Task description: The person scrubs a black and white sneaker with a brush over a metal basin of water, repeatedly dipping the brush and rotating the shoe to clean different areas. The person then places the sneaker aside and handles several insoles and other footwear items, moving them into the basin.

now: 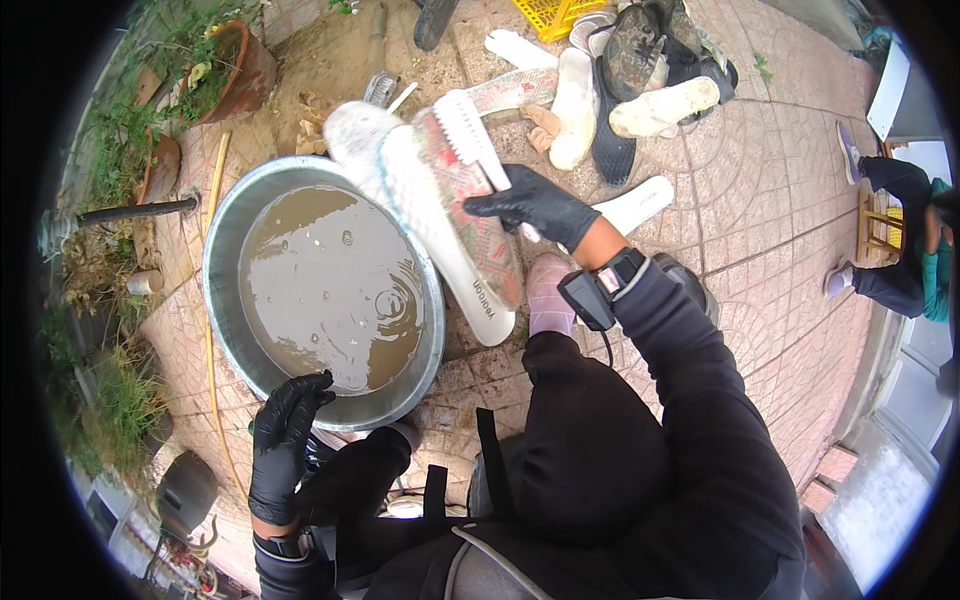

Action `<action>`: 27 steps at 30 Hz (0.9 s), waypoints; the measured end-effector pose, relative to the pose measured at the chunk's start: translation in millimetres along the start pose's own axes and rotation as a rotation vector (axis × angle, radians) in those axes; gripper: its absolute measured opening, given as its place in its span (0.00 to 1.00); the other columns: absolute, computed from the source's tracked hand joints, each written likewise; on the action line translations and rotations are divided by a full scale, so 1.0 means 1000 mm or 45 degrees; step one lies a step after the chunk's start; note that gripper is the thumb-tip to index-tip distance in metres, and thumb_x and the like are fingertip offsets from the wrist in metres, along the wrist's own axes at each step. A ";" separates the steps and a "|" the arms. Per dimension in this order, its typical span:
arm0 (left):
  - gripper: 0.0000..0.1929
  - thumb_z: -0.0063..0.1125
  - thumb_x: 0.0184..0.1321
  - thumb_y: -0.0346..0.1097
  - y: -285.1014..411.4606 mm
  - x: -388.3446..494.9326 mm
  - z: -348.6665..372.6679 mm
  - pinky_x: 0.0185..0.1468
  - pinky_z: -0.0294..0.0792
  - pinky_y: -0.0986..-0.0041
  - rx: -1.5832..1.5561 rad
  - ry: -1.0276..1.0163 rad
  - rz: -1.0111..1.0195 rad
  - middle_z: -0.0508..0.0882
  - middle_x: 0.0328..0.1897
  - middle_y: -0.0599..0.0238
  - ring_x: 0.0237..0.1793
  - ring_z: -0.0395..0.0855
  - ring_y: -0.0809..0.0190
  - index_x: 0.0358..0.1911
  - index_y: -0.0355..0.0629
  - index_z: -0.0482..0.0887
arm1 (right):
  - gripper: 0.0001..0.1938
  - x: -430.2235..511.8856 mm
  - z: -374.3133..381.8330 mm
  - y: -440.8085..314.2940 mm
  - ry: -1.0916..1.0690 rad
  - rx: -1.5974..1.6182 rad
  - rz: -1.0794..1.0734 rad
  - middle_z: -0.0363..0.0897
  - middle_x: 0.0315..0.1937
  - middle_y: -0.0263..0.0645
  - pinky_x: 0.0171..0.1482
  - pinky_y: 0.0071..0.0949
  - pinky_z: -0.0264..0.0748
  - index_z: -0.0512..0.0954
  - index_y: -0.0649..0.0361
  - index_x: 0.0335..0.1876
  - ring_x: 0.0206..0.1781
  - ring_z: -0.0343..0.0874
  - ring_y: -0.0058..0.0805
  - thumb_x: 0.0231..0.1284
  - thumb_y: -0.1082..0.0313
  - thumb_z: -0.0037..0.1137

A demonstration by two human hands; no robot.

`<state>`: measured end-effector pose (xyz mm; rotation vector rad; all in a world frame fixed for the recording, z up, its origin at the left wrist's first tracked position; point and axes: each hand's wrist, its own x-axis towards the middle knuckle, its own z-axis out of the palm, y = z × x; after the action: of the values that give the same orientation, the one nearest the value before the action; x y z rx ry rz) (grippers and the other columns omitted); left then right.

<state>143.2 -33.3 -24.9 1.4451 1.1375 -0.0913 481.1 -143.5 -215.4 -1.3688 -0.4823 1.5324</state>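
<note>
My right hand [544, 206], in a black glove, grips a white brush [463, 127] and the edge of a patterned red and green shoe insole [469, 217]. White insoles [420, 195] lie under the patterned one, beside and partly over the basin's right rim; how far my hidden fingers hold them cannot be told. My left hand [289, 435], also gloved in black, is at the near left rim of the metal basin [439, 337], fingers bent, thumb slightly apart, with nothing seen in it. Cloudy brown water [322, 292] with ripples stands in the basin.
Several insoles [574, 112] and shoes [634, 52] lie on the paving beyond, near a yellow crate [551, 15]. A scrubbing brush [380, 88] lies past the basin. Potted plants [240, 75] and a thin yellow pole [212, 345] are at left. Another person [900, 195] sits far right.
</note>
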 end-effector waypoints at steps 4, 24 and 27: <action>0.12 0.48 0.66 0.27 0.000 -0.006 0.005 0.55 0.71 0.71 0.063 0.019 0.016 0.81 0.48 0.59 0.49 0.80 0.61 0.50 0.34 0.79 | 0.22 0.035 0.101 -0.009 -0.397 -0.092 -0.045 0.77 0.28 0.34 0.27 0.21 0.69 0.76 0.67 0.46 0.26 0.73 0.20 0.54 0.56 0.66; 0.12 0.46 0.66 0.25 -0.003 0.003 -0.002 0.54 0.69 0.72 0.062 0.038 0.003 0.82 0.47 0.59 0.47 0.80 0.62 0.50 0.35 0.79 | 0.24 0.065 -0.113 0.075 0.432 -1.107 0.131 0.81 0.42 0.49 0.49 0.38 0.73 0.78 0.53 0.52 0.44 0.80 0.48 0.52 0.48 0.60; 0.12 0.46 0.65 0.25 -0.002 0.009 -0.005 0.54 0.69 0.72 0.108 0.045 0.006 0.83 0.46 0.59 0.47 0.80 0.62 0.49 0.35 0.80 | 0.29 0.057 -0.126 0.060 0.586 -1.108 -0.052 0.80 0.45 0.51 0.51 0.39 0.73 0.76 0.57 0.56 0.49 0.78 0.50 0.52 0.45 0.61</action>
<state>143.4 -24.3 -31.1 1.5298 1.1710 -0.1125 579.2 -159.8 -328.9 -2.2778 -0.9268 0.9209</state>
